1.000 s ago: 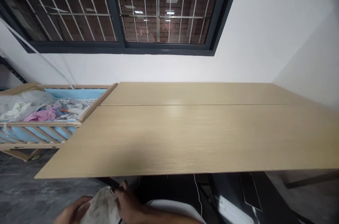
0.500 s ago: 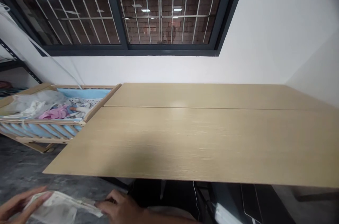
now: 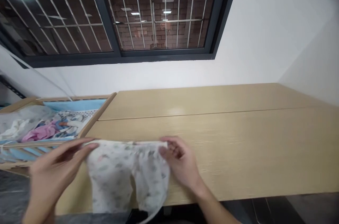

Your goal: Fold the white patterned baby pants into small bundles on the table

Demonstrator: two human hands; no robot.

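Note:
A small pair of white baby trousers point(image 3: 127, 176) with a faint print hangs spread out over the near edge of the wooden table point(image 3: 238, 142). My left hand point(image 3: 57, 167) pinches the left end of the waistband. At the right end of the waistband, my right hand point(image 3: 178, 162) grips the cloth with curled fingers. The two legs hang down toward me, past the table's edge.
A wooden baby cot point(image 3: 87, 116) with blue lining stands against the table's left end, holding several loose clothes point(image 3: 42, 128) in white and pink. A barred window point(image 3: 119, 12) fills the wall behind. White walls close the back and right.
Both hands have risen from below the table edge and pulled apart, bringing the bunched garment up and stretching it out over the table's near edge.

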